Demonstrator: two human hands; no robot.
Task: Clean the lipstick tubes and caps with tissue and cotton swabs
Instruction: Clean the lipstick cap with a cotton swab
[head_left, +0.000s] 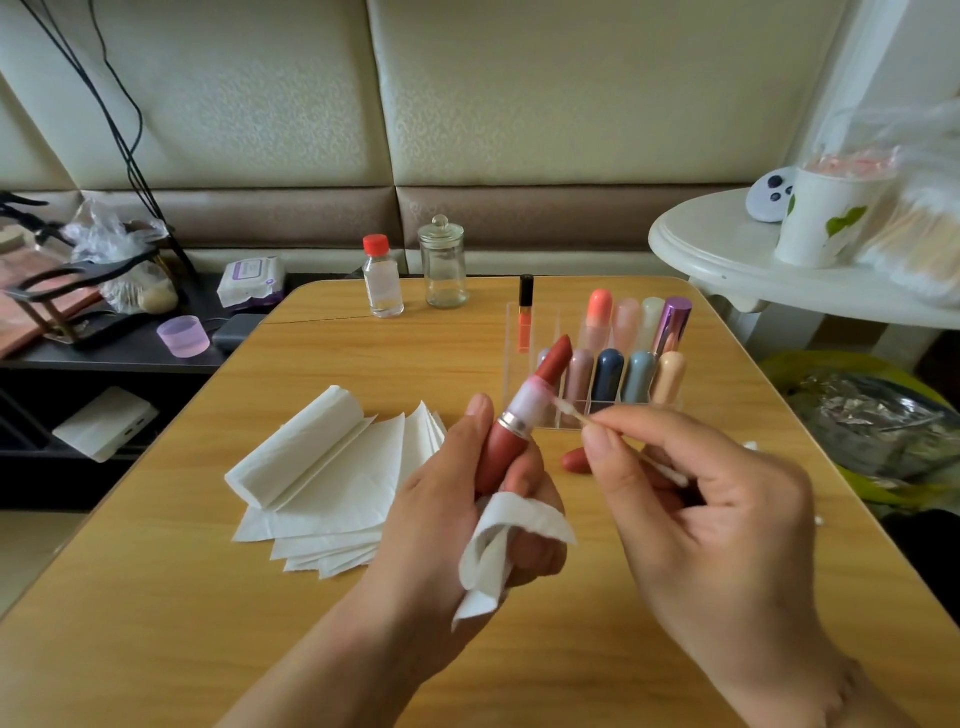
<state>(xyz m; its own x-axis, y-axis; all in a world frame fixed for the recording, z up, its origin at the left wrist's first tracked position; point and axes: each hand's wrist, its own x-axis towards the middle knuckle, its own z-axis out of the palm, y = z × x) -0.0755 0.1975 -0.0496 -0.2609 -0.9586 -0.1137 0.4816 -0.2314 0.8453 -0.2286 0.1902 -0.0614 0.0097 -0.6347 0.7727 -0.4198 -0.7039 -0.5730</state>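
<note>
While left fingers grip lipstick and tissue, right fingers pinch swab against tube.

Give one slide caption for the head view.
Left hand holds open lipstick; right hand applies cotton swab.

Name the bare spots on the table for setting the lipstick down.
Bare wood lies left of the tissue stack, and between that stack and the bottle. It is crowded around the organizer and red cap.
</note>
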